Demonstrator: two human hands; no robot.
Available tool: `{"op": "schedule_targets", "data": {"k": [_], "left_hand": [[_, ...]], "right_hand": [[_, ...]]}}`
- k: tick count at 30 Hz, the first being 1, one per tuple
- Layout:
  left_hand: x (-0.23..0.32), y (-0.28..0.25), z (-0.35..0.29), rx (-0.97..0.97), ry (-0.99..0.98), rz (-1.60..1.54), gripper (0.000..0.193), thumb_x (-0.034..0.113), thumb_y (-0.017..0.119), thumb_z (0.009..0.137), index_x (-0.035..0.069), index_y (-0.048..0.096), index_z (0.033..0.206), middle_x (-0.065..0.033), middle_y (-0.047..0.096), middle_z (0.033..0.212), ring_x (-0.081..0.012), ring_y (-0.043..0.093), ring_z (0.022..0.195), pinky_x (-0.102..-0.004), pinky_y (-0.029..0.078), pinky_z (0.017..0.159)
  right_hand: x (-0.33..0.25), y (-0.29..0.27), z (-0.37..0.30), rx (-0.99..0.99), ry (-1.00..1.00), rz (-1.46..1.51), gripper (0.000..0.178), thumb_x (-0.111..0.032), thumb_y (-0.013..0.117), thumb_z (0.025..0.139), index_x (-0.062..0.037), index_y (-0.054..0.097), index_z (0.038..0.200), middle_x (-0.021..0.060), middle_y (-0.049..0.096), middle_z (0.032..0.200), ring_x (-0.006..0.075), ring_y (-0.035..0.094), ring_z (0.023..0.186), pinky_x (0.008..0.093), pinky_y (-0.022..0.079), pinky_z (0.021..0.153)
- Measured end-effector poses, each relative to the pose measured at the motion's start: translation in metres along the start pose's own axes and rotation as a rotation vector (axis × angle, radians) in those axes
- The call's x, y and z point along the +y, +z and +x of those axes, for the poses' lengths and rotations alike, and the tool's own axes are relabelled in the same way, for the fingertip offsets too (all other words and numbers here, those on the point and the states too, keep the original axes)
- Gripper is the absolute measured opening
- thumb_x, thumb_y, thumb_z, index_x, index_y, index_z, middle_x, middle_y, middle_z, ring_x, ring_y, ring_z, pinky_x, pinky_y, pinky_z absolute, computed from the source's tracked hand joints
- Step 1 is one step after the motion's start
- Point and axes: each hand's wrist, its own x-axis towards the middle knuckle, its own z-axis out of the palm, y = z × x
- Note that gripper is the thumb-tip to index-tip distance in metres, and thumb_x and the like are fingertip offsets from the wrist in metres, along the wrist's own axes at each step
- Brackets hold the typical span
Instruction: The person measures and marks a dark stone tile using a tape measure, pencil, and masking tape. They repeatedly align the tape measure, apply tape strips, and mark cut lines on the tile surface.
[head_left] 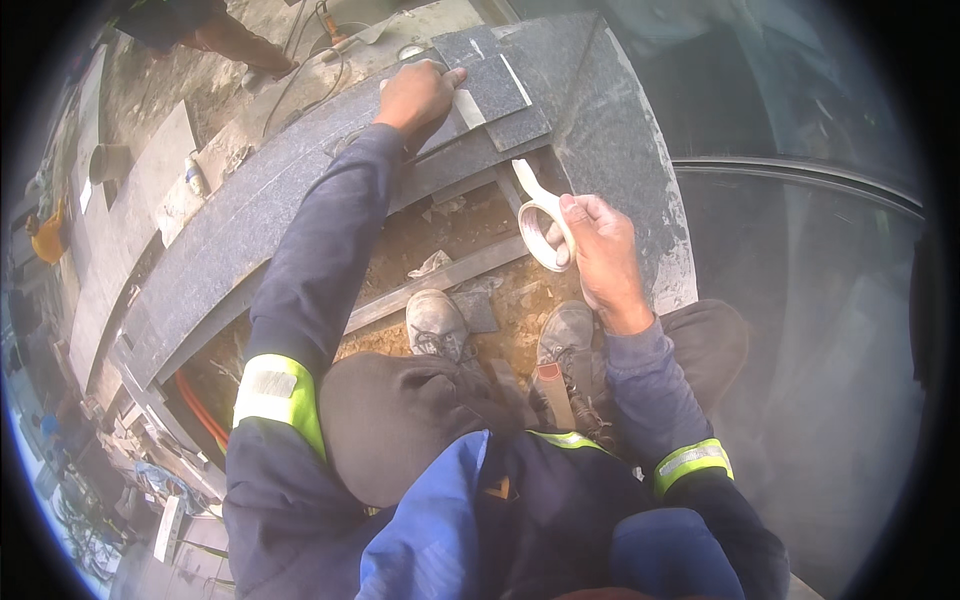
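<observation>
My right hand (605,245) is closed around a roll of cream masking tape (536,250), thumb on its side. A loose end of the tape sticks up from the roll toward the grey stone pieces. My left hand (418,97) rests at a small dark grey stone piece (490,90) lying on the curved stone edging. Its fingers are curled and partly hidden, so what they hold cannot be made out. A pale strip (468,108) lies beside this hand on the stone. Under my arms is an open gap with metal framing (450,280) and soil.
A wide grey slab (610,150) borders dark glass panels (800,300) at the right. Curved stone edging (210,290) runs to the left. Orange conduit (200,410) lies in the gap. My boots (437,322) stand on the soil. Another person's arm (235,45) shows at upper left.
</observation>
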Motion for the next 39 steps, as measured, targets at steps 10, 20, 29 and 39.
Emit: {"op": "schedule_targets", "data": {"k": [10,20,29,39], "left_hand": [[-0.005,-0.064,-0.07,0.597,0.353,-0.254,0.048,0.048,0.063,0.1,0.008,0.071,0.124,-0.0227,0.07,0.112,-0.0399,0.067,0.11,-0.0471,0.053,0.093],[-0.079,-0.017,-0.163,0.551,0.171,0.279,0.077,0.03,0.087,0.072,0.014,0.061,0.143,-0.0185,0.059,0.13,-0.0385,0.055,0.123,-0.0475,0.05,0.104],[-0.142,-0.039,-0.178,0.559,0.067,0.321,0.08,0.033,0.081,0.074,0.02,0.056,0.148,-0.0212,0.048,0.149,-0.0435,0.044,0.14,-0.0529,0.043,0.112],[-0.124,-0.023,-0.167,0.669,-0.338,0.384,0.09,0.06,0.078,0.082,0.004,0.053,0.148,-0.0313,0.048,0.146,-0.05,0.049,0.135,-0.0538,0.045,0.109]], "right_hand": [[-0.052,-0.017,0.0,-0.094,-0.146,-0.193,0.031,-0.021,0.061,0.106,0.0079,0.062,0.118,0.0103,0.073,0.089,0.0077,0.064,0.071,0.0229,0.052,0.066],[-0.03,0.009,0.007,-0.241,-0.176,-0.211,0.03,-0.017,0.062,0.106,0.0068,0.061,0.124,0.0118,0.074,0.096,0.0083,0.066,0.076,0.0242,0.055,0.07],[-0.067,-0.022,-0.002,0.009,-0.384,-0.194,0.03,-0.017,0.063,0.105,0.009,0.062,0.12,0.0119,0.076,0.093,0.0111,0.067,0.075,0.0256,0.055,0.07],[-0.066,-0.097,0.024,0.361,-0.483,-0.798,0.032,-0.019,0.068,0.1,0.0057,0.067,0.12,0.0184,0.077,0.099,0.025,0.074,0.089,0.0361,0.057,0.081]]}}
